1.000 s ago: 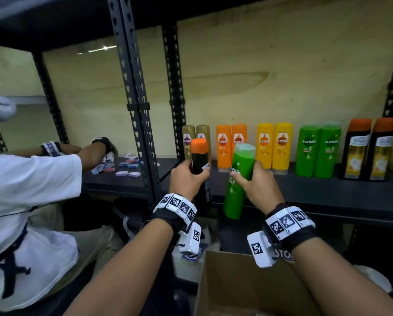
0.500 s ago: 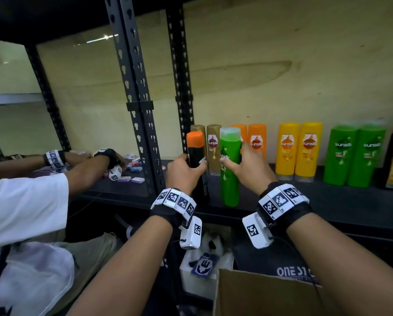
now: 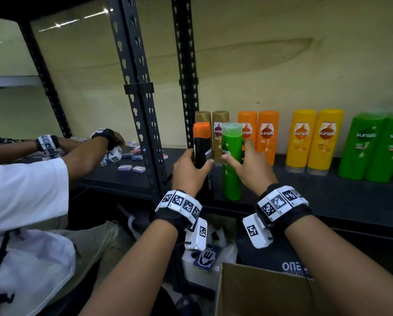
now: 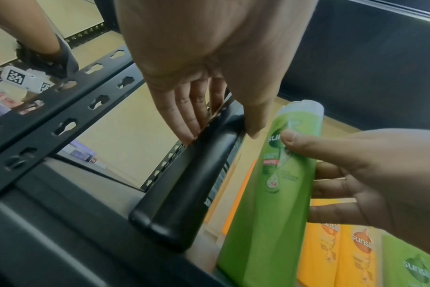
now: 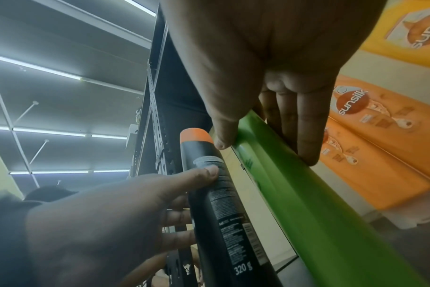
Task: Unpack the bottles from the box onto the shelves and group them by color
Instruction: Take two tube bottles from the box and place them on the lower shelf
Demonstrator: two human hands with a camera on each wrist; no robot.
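Black shelf (image 3: 328, 197) by beige wall; hands grip black bottle (image 3: 201, 153) and green bottle (image 3: 232, 165).

A black wristband (image 3: 175, 215) is worn on the left wrist, ringed by white blocks printed with black square-code markers, and a white camera housing (image 3: 196, 236) bearing one such marker is hung beneath it. A matching black wristband (image 3: 289, 213), marker blocks and white housing (image 3: 256, 231) are worn on the right wrist. Both forearms are left bare of sleeves.
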